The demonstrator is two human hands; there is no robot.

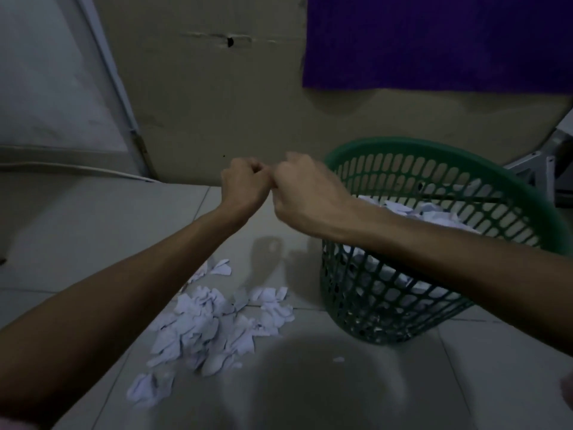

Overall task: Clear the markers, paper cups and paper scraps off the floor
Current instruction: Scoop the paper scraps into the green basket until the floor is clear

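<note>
A pile of white paper scraps lies on the tiled floor, left of a green plastic mesh basket. More white scraps fill the basket. My left hand and my right hand are raised above the floor just left of the basket's rim, fists closed and knuckles touching. I cannot tell whether anything is pinched between the fingers. One tiny scrap lies alone in front of the basket. No markers or cups are visible.
A beige cardboard wall stands behind, with a purple sheet hung at the upper right. A white panel leans at the left. Grey metal parts sit behind the basket at the right.
</note>
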